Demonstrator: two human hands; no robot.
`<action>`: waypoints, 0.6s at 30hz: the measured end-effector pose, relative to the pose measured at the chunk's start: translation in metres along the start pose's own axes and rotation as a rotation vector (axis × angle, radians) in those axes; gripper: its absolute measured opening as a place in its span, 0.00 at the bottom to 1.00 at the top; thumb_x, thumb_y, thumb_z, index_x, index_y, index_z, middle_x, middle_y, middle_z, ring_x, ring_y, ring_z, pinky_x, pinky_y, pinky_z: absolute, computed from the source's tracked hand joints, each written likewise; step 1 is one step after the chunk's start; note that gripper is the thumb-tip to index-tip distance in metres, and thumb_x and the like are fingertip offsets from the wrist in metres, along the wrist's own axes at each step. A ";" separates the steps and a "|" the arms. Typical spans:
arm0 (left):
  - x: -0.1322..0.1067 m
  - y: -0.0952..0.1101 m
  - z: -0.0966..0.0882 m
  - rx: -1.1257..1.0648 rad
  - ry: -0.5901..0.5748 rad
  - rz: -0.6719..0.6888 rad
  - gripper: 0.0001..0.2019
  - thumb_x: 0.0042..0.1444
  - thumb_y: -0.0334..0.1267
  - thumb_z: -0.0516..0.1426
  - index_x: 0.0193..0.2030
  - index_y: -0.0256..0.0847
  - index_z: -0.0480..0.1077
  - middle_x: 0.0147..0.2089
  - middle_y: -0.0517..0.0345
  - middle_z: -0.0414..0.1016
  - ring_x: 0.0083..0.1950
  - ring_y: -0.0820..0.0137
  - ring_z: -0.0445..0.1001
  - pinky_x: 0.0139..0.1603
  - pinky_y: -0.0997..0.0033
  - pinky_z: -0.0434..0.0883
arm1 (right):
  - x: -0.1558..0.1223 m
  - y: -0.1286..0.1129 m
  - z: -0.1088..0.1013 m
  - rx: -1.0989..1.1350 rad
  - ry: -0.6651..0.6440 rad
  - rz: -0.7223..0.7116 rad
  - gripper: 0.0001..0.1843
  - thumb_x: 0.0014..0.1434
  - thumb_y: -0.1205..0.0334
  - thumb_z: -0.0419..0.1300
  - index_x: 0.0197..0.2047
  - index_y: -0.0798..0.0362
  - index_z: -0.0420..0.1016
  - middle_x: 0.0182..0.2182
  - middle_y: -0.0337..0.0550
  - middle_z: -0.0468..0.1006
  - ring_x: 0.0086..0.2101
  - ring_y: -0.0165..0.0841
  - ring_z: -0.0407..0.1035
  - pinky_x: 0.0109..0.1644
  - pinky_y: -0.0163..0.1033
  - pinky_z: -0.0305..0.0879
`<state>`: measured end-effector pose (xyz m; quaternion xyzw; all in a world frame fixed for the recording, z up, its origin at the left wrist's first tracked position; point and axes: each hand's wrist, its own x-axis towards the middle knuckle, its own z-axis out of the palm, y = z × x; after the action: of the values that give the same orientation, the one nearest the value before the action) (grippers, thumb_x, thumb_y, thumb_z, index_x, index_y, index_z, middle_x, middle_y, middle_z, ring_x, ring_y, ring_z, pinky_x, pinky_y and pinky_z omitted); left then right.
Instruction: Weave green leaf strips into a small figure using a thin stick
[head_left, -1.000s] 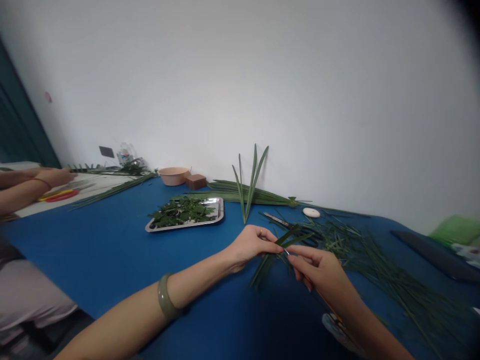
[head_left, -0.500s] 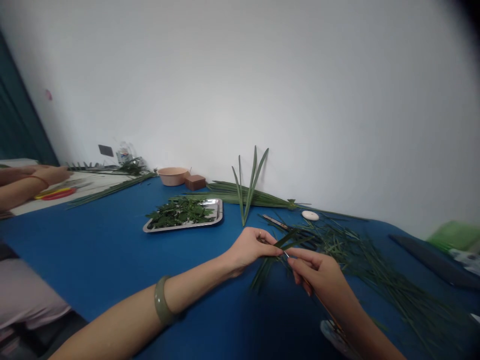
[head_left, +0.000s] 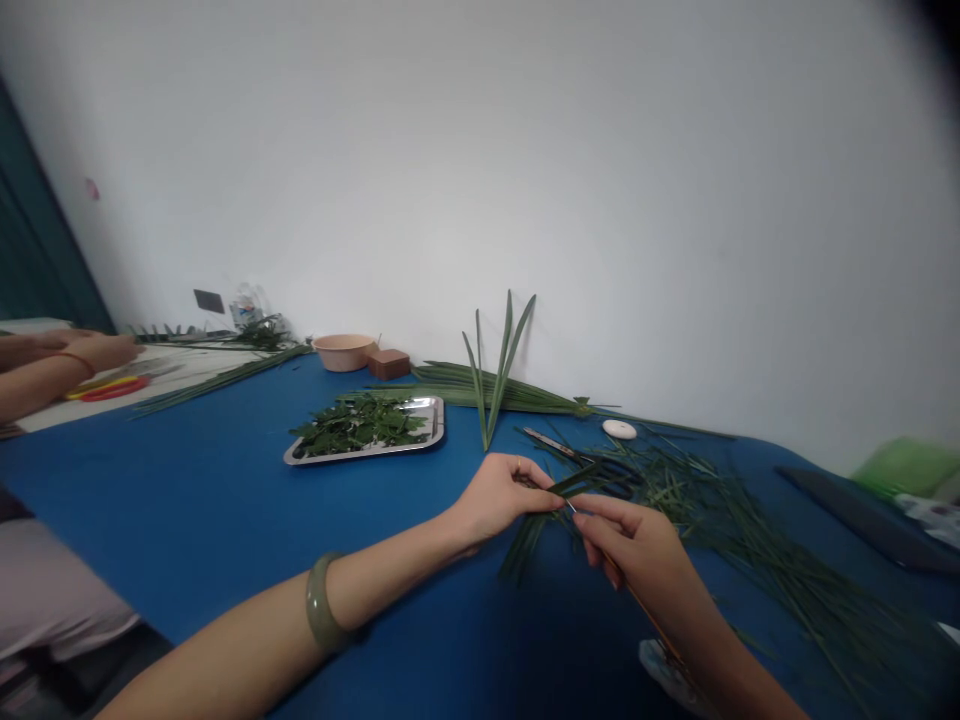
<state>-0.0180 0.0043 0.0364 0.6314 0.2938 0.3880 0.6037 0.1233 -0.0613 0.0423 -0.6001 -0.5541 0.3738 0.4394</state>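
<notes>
My left hand [head_left: 504, 497] pinches a small bunch of green leaf strips [head_left: 525, 545] between thumb and fingers; the strips fan out above and below the grip. Close against it, my right hand [head_left: 630, 535] is closed on a thin tool with a metal tip [head_left: 571, 507], which points into the strips at my left thumb. The tool's long orange-brown shaft [head_left: 651, 618] runs back under my right wrist. Its exact kind is not clear. Just behind my hands lie scissors [head_left: 551, 441] with dark handles, partly covered by loose strips.
A metal tray [head_left: 431, 418] of leafy sprigs stands left of centre, a pink basin [head_left: 345, 352] and brown block [head_left: 390, 363] behind it. Long leaves [head_left: 517, 397] lie along the wall. Cut strips [head_left: 780, 570] cover the right. At far left are a co-worker's hands [head_left: 97, 350].
Almost nothing differs. The view has shifted very slightly, and both hands keep their grip with the tool tip at the strips.
</notes>
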 end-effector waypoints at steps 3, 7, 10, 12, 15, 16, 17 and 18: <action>-0.001 0.001 0.001 0.007 0.005 0.005 0.12 0.33 0.40 0.62 0.23 0.34 0.68 0.21 0.61 0.69 0.23 0.78 0.63 0.25 0.79 0.58 | 0.000 0.000 0.001 0.002 0.029 -0.005 0.17 0.44 0.58 0.54 0.37 0.59 0.71 0.10 0.31 0.63 0.10 0.21 0.52 0.14 0.29 0.48; -0.001 0.001 0.001 0.024 0.020 0.012 0.12 0.33 0.39 0.62 0.23 0.34 0.68 0.21 0.61 0.68 0.22 0.78 0.63 0.24 0.80 0.58 | 0.000 -0.001 0.002 0.010 0.034 -0.001 0.17 0.44 0.58 0.54 0.36 0.60 0.70 0.10 0.31 0.63 0.10 0.21 0.52 0.14 0.29 0.47; 0.000 0.001 0.002 0.042 0.022 0.008 0.11 0.34 0.38 0.62 0.23 0.34 0.68 0.21 0.61 0.69 0.23 0.78 0.64 0.25 0.80 0.59 | -0.001 -0.001 0.003 0.044 0.035 -0.006 0.15 0.45 0.59 0.55 0.35 0.60 0.70 0.09 0.30 0.63 0.10 0.21 0.51 0.14 0.28 0.46; -0.001 0.002 0.002 0.059 0.018 0.000 0.10 0.34 0.38 0.61 0.23 0.33 0.68 0.20 0.61 0.68 0.22 0.78 0.63 0.24 0.80 0.58 | -0.001 -0.002 0.003 0.069 0.029 -0.010 0.13 0.45 0.60 0.55 0.32 0.59 0.70 0.09 0.31 0.63 0.09 0.21 0.51 0.13 0.28 0.46; -0.004 0.003 0.005 0.082 0.011 -0.007 0.09 0.35 0.37 0.61 0.23 0.33 0.68 0.20 0.62 0.68 0.22 0.78 0.62 0.23 0.80 0.57 | -0.003 -0.003 0.002 0.074 0.024 -0.019 0.10 0.45 0.61 0.55 0.30 0.59 0.70 0.09 0.31 0.64 0.10 0.20 0.51 0.13 0.27 0.46; -0.005 0.004 0.005 0.083 0.013 -0.010 0.09 0.35 0.37 0.61 0.23 0.34 0.68 0.20 0.62 0.68 0.22 0.79 0.62 0.23 0.80 0.57 | -0.004 -0.003 0.002 0.072 0.028 -0.023 0.10 0.45 0.61 0.55 0.30 0.58 0.69 0.10 0.31 0.64 0.10 0.20 0.52 0.13 0.27 0.46; -0.005 0.004 0.006 0.081 0.016 -0.010 0.09 0.36 0.37 0.60 0.24 0.34 0.68 0.20 0.62 0.68 0.22 0.79 0.62 0.23 0.80 0.56 | -0.004 -0.002 0.002 0.071 0.029 -0.027 0.09 0.45 0.62 0.55 0.30 0.58 0.69 0.10 0.31 0.64 0.10 0.20 0.52 0.13 0.27 0.47; -0.006 0.005 0.006 0.078 0.013 -0.021 0.09 0.36 0.37 0.60 0.25 0.34 0.68 0.21 0.62 0.68 0.22 0.78 0.63 0.23 0.80 0.57 | -0.004 -0.002 0.002 0.071 0.032 -0.031 0.09 0.45 0.62 0.55 0.30 0.58 0.69 0.10 0.31 0.64 0.10 0.20 0.52 0.13 0.27 0.47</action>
<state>-0.0162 -0.0041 0.0406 0.6488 0.3191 0.3739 0.5808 0.1203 -0.0646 0.0430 -0.5814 -0.5427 0.3769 0.4747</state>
